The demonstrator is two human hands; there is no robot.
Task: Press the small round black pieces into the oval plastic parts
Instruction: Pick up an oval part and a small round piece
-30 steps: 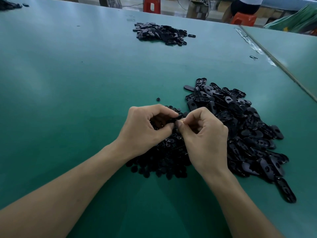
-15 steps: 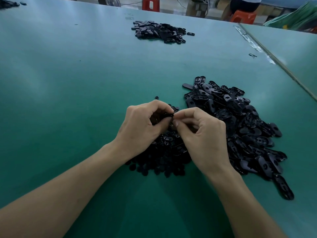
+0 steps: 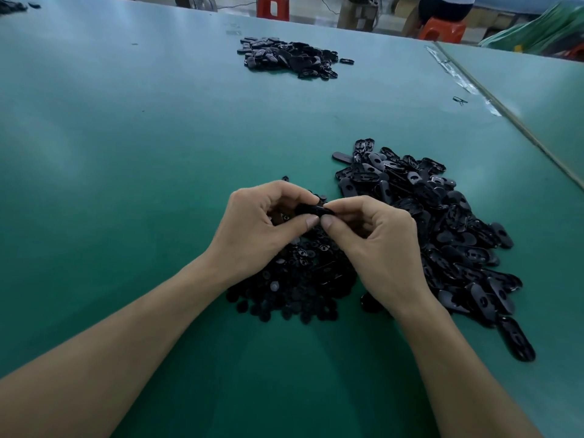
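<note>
Oval part (image 3: 314, 210): dark, glossy, lifted off the table (image 3: 126, 159) and pinched at both ends.

Risks, as I judge them:
- Fingers cover the hole, so I cannot tell whether a round piece sits in it. If it sits tilted, thumb pressure may jam it crooked rather than seat it.
- The plastic looks slick. Uneven squeeze from the two sides could make the part twist or spring out and drop into the heap below, where it would be lost among identical black bits.
- Black on black: a half-seated piece would be hard to spot.

Position: the part lies between the hands at fingertip level. Left hand (image 3: 259, 229) curls tightly round its left end, right hand (image 3: 376, 241) round its right end. The thumbs meet just beneath it, tips almost touching.

Directly under the hands is the heap of round pieces (image 3: 294, 292). The loose ovals (image 3: 448, 235) lie just to the right. A third pile (image 3: 290, 58) sits far across the table, well apart.
</note>
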